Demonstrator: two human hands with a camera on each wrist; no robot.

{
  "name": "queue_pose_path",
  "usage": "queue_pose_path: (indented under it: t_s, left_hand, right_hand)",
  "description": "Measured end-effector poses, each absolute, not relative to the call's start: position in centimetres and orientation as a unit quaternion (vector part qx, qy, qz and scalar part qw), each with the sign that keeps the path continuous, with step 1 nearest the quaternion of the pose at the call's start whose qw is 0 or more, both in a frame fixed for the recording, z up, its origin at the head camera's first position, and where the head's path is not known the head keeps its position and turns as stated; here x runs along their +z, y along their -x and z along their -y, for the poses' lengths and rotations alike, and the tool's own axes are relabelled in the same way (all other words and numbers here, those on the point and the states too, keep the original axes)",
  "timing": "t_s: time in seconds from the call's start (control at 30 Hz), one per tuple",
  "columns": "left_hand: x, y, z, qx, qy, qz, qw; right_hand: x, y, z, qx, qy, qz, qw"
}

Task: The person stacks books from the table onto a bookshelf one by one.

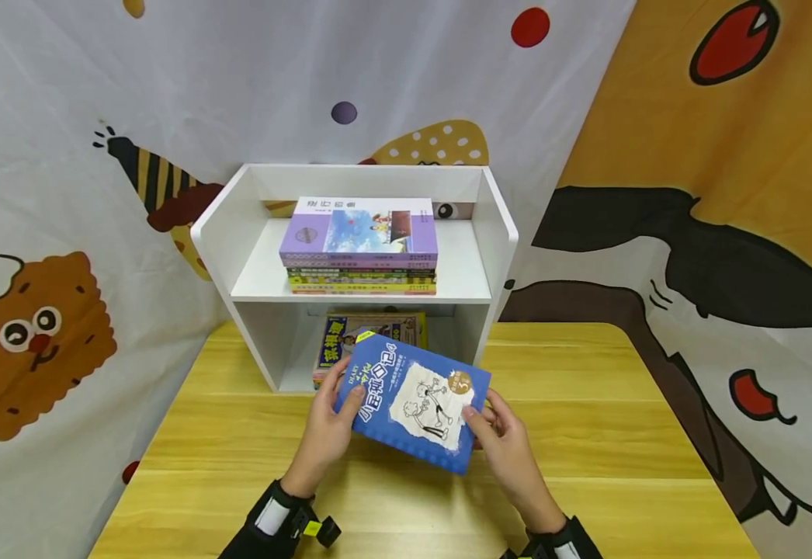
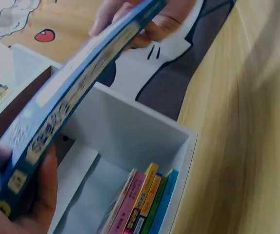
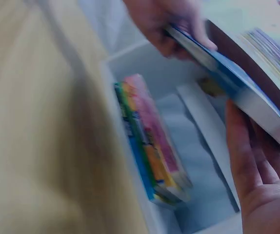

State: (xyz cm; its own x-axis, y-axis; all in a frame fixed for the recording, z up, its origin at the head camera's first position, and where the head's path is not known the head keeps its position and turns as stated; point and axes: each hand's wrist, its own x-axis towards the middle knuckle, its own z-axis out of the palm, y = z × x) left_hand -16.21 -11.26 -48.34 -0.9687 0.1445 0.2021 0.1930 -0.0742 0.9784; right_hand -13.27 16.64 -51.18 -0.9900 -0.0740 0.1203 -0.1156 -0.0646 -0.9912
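Note:
Both hands hold one blue paperback book (image 1: 413, 404), tilted, in front of the shelf's lower compartment. My left hand (image 1: 329, 415) grips its left end, thumb on the cover and fingers beneath. At the right end my right hand (image 1: 507, 439) pinches the book between thumb and fingers. The cover has a drawing of two figures on a torn white patch. Its spine shows in the left wrist view, where the book (image 2: 76, 87) slants above the shelf. Behind it, the stack of books (image 1: 371, 320) in the lower compartment is partly hidden by the blue book.
A white two-tier shelf (image 1: 255, 341) stands on the wooden table (image 1: 588, 427). On its upper tier lies a stack of books (image 1: 360, 241), purple ones on top. A cartoon-printed cloth (image 1: 259, 85) hangs behind.

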Motion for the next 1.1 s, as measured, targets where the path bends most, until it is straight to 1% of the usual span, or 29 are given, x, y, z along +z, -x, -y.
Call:
queue_pose_path:
  t_s: [0.17, 0.33, 0.5, 0.67, 0.73, 0.93, 1.1]
  left_hand:
    - [-48.8, 16.2, 11.3, -0.739, 0.1, 0.664, 0.047]
    - [-48.6, 15.9, 11.3, -0.733, 0.093, 0.672, 0.042]
    - [-48.6, 15.6, 12.0, -0.693, 0.105, 0.713, 0.009]
    - [-48.5, 15.1, 13.4, -0.644, 0.126, 0.752, -0.061]
    - [-48.4, 15.1, 14.0, -0.63, 0.131, 0.761, -0.077]
    - [-48.4, 15.3, 15.4, -0.602, 0.128, 0.784, -0.076]
    - [-50.2, 16.3, 16.4, -0.599, 0.109, 0.79, -0.072]
  right_hand:
    - [-51.6, 12.1, -14.9, 0.761, -0.096, 0.641, -0.027]
    - [-50.6, 11.7, -14.6, 0.756, -0.103, 0.646, -0.01]
    - [-50.0, 11.8, -14.6, 0.727, -0.127, 0.674, -0.016]
    - [-50.0, 12.1, -14.5, 0.702, -0.137, 0.697, -0.045]
    - [-50.0, 12.3, -14.4, 0.694, -0.13, 0.706, -0.056]
    - [-50.2, 13.2, -13.8, 0.667, -0.114, 0.732, -0.075]
    - [-50.3, 14.4, -13.3, 0.656, -0.13, 0.739, -0.084]
